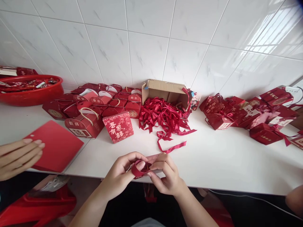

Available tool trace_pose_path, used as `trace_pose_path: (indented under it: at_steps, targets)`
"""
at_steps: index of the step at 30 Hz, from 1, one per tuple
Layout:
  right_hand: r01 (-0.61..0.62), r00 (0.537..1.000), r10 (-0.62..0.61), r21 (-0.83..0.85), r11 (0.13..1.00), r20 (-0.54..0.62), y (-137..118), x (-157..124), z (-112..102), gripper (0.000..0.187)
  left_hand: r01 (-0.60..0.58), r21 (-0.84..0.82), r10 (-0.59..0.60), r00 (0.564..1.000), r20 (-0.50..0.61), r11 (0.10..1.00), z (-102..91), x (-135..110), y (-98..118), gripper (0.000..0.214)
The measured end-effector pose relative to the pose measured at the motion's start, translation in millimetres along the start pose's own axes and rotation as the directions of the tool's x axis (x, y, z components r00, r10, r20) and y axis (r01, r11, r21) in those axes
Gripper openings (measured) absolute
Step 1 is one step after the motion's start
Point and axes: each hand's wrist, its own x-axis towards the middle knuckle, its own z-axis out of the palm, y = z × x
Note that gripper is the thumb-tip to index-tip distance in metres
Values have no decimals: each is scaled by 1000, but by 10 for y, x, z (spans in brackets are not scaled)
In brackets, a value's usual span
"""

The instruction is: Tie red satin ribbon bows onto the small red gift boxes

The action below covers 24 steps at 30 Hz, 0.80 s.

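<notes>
At the table's front edge, both my hands work close together on a small red gift box (pixel 155 158), mostly hidden by my fingers. A dark red ribbon (pixel 136 170) curls into a loop at its near left side. My left hand (pixel 125 168) has its thumb against that loop, fingers closed round it. My right hand (pixel 165 173) pinches at the box's top, thumb and fingertips near the ribbon; what exactly they grip is partly covered. Just beyond lies a loose ribbon piece (pixel 175 147), below a heap of red ribbons (pixel 161 115) spilling from a cardboard box (pixel 163 85).
Red gift boxes with handles (pixel 85 123) crowd the left, beside an upright patterned box (pixel 118 127). Ribboned boxes (pixel 220 121) stand right. A red basin (pixel 30 91) of wrapped items is far left. Another person's hand (pixel 21 156) rests on a flat red box (pixel 59 145).
</notes>
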Motion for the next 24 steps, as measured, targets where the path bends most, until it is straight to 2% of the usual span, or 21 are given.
trace_pose_path:
  at_steps: [4,9,12,15,18,24]
  targets:
    - [-5,1000,5,-9,1000,-13,-15,10,-4,28,-18,-25,19,999,26,1000,-4,-19,-2,20]
    - [5,998,-9,-66,998,-68,9,-8,10,26,-196,81,188,978,92,977,-18,-43,8,16]
    - [-51,991,41,-78,996,-124,58,-47,42,34,-270,140,256,960,113,953,-22,-56,-19,21]
    - [-118,984,106,-77,990,-140,108,-73,70,42,-191,181,188,982,30,965,-12,-60,-101,21]
    - [-149,978,143,-33,988,-150,135,-82,81,41,-130,174,136,990,-22,976,15,-57,-205,17]
    - [-174,977,191,159,972,-96,118,-132,89,56,-203,97,204,979,-7,974,79,-71,-323,10]
